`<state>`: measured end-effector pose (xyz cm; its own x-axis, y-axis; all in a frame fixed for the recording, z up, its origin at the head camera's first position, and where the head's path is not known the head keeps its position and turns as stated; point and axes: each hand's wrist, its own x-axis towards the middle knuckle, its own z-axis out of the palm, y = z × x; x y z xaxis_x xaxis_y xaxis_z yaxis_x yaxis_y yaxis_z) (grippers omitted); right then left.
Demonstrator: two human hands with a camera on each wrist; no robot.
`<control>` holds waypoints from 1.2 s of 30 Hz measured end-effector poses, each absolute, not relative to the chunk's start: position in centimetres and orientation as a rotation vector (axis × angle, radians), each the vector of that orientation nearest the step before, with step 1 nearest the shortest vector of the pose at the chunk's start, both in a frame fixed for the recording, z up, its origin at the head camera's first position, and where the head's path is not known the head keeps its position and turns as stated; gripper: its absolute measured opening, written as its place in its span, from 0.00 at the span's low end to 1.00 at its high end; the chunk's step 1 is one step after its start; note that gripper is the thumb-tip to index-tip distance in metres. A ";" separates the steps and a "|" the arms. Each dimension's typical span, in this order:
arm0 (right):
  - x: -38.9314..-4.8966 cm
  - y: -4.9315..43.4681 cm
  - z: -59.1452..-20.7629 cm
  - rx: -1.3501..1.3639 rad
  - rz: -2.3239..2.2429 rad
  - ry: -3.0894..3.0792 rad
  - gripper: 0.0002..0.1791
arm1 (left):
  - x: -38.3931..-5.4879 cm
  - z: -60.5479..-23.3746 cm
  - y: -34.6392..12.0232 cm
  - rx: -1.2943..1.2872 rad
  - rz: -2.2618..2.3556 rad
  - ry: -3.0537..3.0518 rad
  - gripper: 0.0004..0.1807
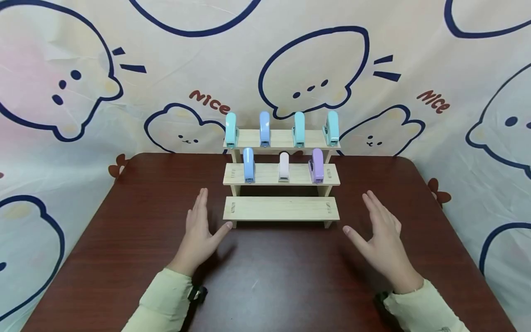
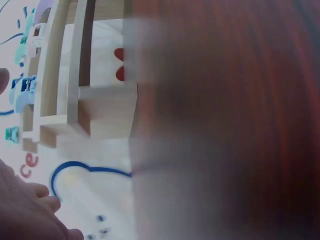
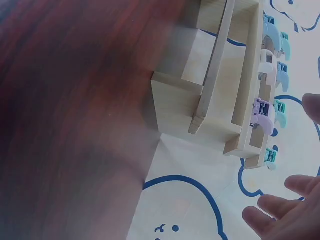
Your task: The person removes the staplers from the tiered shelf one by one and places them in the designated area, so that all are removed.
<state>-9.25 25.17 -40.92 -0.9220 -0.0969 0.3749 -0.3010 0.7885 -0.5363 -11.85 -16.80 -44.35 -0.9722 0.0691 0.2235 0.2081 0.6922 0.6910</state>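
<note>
A three-step pale wooden rack (image 1: 282, 208) stands on the table, with small staplers on its upper two steps. Along the top step sit several, including a teal stapler (image 1: 298, 130) and a periwinkle stapler (image 1: 264, 129). The middle step bears a blue stapler (image 1: 249, 165), a white stapler (image 1: 284, 167) and a purple stapler (image 1: 316, 166). My left hand (image 1: 199, 240), fingers extended, holds nothing; its thumb tip is close to the rack's lower left corner. To the right of the rack, my right hand (image 1: 381, 240) is spread with nothing in it.
The dark reddish-brown table (image 1: 282, 276) extends around the rack. Behind and beside it hangs a pale cloth (image 1: 232, 60) with blue cartoon outlines. Both forearms wear light green sleeves (image 1: 159, 299), with dark straps at the wrists.
</note>
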 end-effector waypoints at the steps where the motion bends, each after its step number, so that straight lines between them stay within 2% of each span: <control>1: -9.3 25.2 -40.9 0.304 0.879 -2.648 0.49 | -12.0 -44.6 -16.6 -0.210 -1.205 -2.710 0.57; 15: -9.8 24.6 -40.8 0.208 1.013 -2.625 0.46 | -14.5 -48.2 -14.7 -0.054 -1.981 -2.423 0.55; 23: -11.3 24.3 -40.7 0.158 1.084 -2.630 0.42 | -14.9 -48.5 -14.0 0.018 -1.746 -2.597 0.58; 36: -14.4 23.7 -39.8 0.120 1.197 -2.570 0.34 | -15.0 -48.4 -14.0 0.052 -1.759 -2.593 0.56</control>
